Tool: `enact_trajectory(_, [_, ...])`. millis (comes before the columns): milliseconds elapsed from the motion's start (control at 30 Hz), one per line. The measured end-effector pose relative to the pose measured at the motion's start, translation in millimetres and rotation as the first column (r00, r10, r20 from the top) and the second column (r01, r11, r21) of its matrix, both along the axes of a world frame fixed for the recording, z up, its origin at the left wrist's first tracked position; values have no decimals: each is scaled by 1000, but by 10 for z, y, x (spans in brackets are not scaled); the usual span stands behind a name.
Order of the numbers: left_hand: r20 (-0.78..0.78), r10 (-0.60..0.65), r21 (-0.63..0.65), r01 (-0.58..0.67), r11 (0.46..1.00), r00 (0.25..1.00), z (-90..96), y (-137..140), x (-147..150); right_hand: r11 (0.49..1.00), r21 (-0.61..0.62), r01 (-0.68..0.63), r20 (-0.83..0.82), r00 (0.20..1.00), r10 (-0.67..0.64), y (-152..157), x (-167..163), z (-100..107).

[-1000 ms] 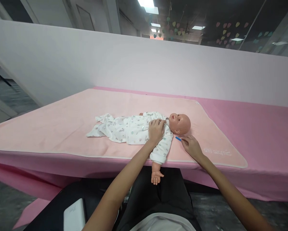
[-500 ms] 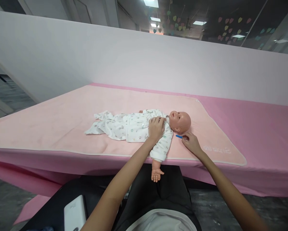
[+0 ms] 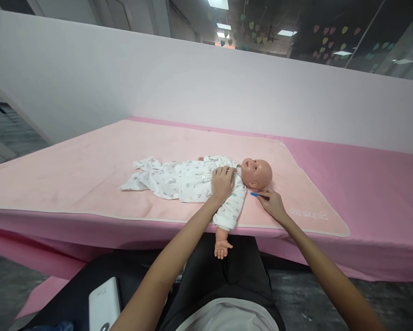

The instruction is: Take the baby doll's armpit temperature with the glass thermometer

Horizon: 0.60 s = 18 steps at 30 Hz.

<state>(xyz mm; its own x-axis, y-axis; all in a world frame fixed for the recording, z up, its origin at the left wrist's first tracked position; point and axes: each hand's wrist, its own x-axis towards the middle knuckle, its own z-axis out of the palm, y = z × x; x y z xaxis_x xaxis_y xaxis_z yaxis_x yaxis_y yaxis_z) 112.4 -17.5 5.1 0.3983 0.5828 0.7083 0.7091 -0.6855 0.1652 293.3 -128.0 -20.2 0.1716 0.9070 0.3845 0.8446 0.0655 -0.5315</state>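
A baby doll [image 3: 196, 181] in white printed clothes lies on its back, head to the right. My left hand [image 3: 223, 183] rests on the doll's chest near its collar, fingers laid over the cloth. Just below the doll's head [image 3: 258, 174], my right hand [image 3: 272, 204] is closed on a slim blue stick [image 3: 254, 194]; only its blue end shows, pointing left. My right fingertips hide the rest of it. One doll arm [image 3: 223, 243] hangs over the near table edge between my forearms.
Beneath the doll is a peach mat [image 3: 89, 184] on a table with a pink cloth [image 3: 372, 193]. A white partition [image 3: 206, 92] stands behind. At lower left, a white box-shaped device [image 3: 105, 303] lies on a black seat [image 3: 78, 294].
My right fingers have shifted on the blue stick and are straighter beside the doll's head; less of the blue end shows. My left hand stays on the chest. The view has shifted slightly.
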Motion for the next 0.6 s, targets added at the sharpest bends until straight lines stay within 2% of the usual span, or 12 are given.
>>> enact_trajectory(200, [16, -17, 16, 17, 1000, 1000, -7, 3, -4, 998, 54, -11, -50, 999, 14, 0, -3, -23])
enact_trajectory(333, [52, -17, 27, 15, 1000, 999, -16, 7, 4, 997, 73, 6, -26, 1000, -4, 1, 6, -56])
enact_trajectory(500, [89, -5, 35, 2, 999, 996, -23, 6, 17, 992, 112, 64, 71, 995, -72, 0, 8, -98])
enact_trajectory(600, [84, -10, 49, 6, 999, 996, -16, 0, 14, 974, 205, 91, 185, 974, -130, -40, -11, -116])
